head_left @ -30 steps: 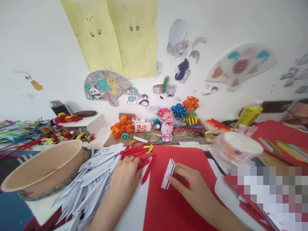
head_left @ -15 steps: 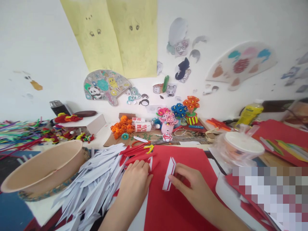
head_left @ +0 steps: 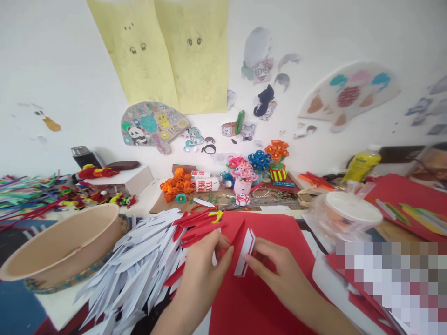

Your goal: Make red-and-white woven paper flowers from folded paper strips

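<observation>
While R hand (head_left: 277, 260) pinches folded white ppr strip (head_left: 244, 256), L hand (head_left: 207, 258) grips red strip (head_left: 239, 232) nearby, over red sheet (head_left: 240, 304).

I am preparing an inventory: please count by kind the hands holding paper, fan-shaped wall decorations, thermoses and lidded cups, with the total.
Hands holding paper: 2 (left hand, red strip; right hand, folded white paper)
Fan-shaped wall decorations: 2
Thermos: 1
Lidded cup: 1
Total: 6

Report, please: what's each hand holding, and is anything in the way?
Left hand pinches red paper strip. Right hand holds folded white paper strip. Loose white strips piled at left; no obstruction seen between hands.
</observation>
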`<state>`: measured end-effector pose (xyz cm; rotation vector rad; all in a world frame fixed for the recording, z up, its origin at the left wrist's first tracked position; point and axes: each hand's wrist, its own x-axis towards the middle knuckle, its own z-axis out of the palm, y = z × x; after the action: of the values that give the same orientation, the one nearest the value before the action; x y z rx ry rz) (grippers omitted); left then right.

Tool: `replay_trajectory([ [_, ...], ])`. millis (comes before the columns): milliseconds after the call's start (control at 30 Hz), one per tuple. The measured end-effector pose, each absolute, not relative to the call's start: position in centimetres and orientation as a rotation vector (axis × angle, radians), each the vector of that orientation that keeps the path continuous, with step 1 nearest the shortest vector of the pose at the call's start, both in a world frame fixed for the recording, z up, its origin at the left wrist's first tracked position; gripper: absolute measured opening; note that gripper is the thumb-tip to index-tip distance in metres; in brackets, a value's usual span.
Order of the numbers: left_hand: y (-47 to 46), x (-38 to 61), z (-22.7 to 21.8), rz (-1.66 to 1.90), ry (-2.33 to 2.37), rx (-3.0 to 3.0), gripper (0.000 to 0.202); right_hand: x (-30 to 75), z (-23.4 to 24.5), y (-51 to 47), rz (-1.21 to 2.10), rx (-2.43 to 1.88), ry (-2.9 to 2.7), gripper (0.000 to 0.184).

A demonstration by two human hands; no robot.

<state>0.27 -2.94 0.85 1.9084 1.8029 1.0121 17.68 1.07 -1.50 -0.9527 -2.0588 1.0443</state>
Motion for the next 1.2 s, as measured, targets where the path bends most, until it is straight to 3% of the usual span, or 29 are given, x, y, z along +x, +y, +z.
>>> replay_trajectory([
  [133,-3.1,0.8,1.3,1.062,1.755,1.789,0.005,17.7,-1.7,1.2,1.047,-0.953,-2.060,0.031],
  [333,-3.0,1.0,1.2,1.110,1.644,1.609,0.023,17.8,-1.5,1.2,0.990,-0.964,-2.042,0.032],
  [533,-3.0,1.1,0.8,1.095,1.634,1.857,0.005,17.8,-1.5,1.2,1.005,-0.905,-2.057,0.030],
  [1200,-3.6,1.3,0.1,1.061,1.526,2.033,0.019,17.9,-2.0,1.3,0.835,-0.813,-2.080,0.029],
])
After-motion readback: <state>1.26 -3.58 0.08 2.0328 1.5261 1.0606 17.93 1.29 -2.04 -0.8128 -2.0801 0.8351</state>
